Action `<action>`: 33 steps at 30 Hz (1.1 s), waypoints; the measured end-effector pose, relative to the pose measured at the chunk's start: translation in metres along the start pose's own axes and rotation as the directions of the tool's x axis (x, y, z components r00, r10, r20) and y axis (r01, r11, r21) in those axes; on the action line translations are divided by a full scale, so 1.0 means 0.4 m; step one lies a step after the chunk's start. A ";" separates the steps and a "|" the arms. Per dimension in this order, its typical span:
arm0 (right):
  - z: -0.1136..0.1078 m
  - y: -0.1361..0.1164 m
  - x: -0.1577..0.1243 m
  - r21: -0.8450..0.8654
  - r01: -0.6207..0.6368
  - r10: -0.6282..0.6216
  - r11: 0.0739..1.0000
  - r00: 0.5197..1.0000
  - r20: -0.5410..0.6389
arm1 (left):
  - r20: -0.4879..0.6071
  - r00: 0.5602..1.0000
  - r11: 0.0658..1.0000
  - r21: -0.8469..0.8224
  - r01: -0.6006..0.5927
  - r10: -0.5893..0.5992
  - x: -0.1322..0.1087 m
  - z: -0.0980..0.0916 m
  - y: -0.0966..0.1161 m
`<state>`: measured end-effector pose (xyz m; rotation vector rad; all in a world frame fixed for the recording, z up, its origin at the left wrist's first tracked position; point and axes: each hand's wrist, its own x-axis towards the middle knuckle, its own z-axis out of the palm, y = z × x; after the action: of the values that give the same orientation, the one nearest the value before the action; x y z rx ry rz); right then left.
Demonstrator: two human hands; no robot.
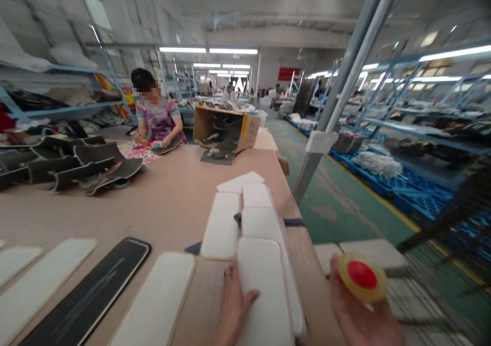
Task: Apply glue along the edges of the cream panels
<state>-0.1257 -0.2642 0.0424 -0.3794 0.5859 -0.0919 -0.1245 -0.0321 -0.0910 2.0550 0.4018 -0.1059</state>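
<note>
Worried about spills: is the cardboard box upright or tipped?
Tipped: the cardboard box lies on its side, open mouth showing dark pieces inside.

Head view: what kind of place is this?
Probably a factory workshop: a worktable with stacked white pads and dark cut pieces, blue metal racks along the aisle, and another person working at it.
</note>
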 end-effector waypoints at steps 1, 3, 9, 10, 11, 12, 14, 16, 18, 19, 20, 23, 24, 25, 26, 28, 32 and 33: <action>0.020 -0.008 0.004 0.106 -0.015 0.022 0.994 0.998 -0.062 | -0.044 0.999 0.998 -0.058 0.026 -0.029 -0.012 -0.001 -0.008; 0.059 -0.022 0.009 0.172 -0.005 0.028 0.985 0.991 -0.132 | -0.054 0.994 0.969 -0.236 0.078 -0.094 -0.021 -0.009 -0.019; 0.057 -0.059 0.049 0.146 -0.041 0.068 0.988 0.979 -0.190 | -0.038 0.982 0.770 -0.627 0.121 -0.185 -0.079 -0.011 0.003; 0.046 -0.064 0.064 0.123 -0.033 0.054 0.992 0.984 -0.169 | -0.068 0.980 0.741 -0.665 0.093 -0.185 -0.096 -0.017 0.017; 0.037 -0.068 0.078 0.098 -0.025 0.039 0.995 0.989 -0.142 | -0.103 0.977 0.713 -0.699 0.061 -0.185 -0.113 -0.033 0.035; 0.032 -0.070 0.090 0.076 -0.023 0.032 0.997 0.993 -0.114 | -0.143 0.972 0.688 -0.725 0.026 -0.188 -0.132 -0.059 0.054; 0.033 -0.068 0.099 0.043 -0.029 0.032 0.999 0.996 -0.082 | -0.247 0.945 0.660 -0.750 -0.045 -0.216 -0.176 -0.148 0.097; 0.050 -0.058 0.089 0.050 -0.048 0.052 0.998 0.996 -0.079 | -0.327 0.915 0.660 -0.745 -0.096 -0.237 -0.227 -0.266 0.136; 0.073 -0.037 0.065 0.086 -0.074 0.080 0.994 0.994 -0.074 | -0.369 0.896 0.677 -0.728 -0.112 -0.249 -0.276 -0.379 0.160; 0.083 -0.023 0.052 0.108 -0.083 0.091 0.991 0.993 -0.073 | -0.342 0.903 0.678 -0.730 -0.081 -0.260 -0.297 -0.422 0.165; 0.093 -0.005 0.039 0.125 -0.093 0.103 0.988 0.992 -0.075 | -0.283 0.922 0.681 -0.731 -0.028 -0.266 -0.314 -0.453 0.167; 0.115 0.060 0.011 0.139 -0.123 0.129 0.983 0.991 -0.034 | 0.000 0.961 0.680 -0.707 0.196 -0.277 -0.332 -0.474 0.155; 0.121 0.084 0.006 0.133 -0.138 0.138 0.982 0.990 0.009 | 0.081 0.959 0.676 -0.693 0.249 -0.270 -0.326 -0.464 0.150; 0.126 0.108 0.005 0.122 -0.153 0.146 0.981 0.987 0.063 | 0.139 0.956 0.673 -0.684 0.280 -0.256 -0.314 -0.452 0.146; 0.132 0.130 0.007 0.105 -0.170 0.157 0.980 0.980 0.118 | 0.176 0.955 0.672 -0.680 0.292 -0.237 -0.296 -0.439 0.144; 0.142 0.165 0.018 0.056 -0.213 0.197 0.975 0.957 0.213 | 0.233 0.955 0.681 -0.670 0.294 -0.183 -0.248 -0.421 0.148; 0.153 0.169 0.053 -0.050 -0.302 0.301 0.952 0.894 0.331 | 0.382 0.921 0.729 -0.607 0.315 -0.080 -0.147 -0.408 0.170; 0.152 0.159 0.058 -0.061 -0.303 0.305 0.951 0.885 0.352 | 0.392 0.918 0.752 -0.584 0.304 -0.066 -0.125 -0.404 0.175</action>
<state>-0.0739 -0.1901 0.0530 -0.2942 0.2773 0.2783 -0.1636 0.0640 0.0599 1.2758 0.3576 -0.3995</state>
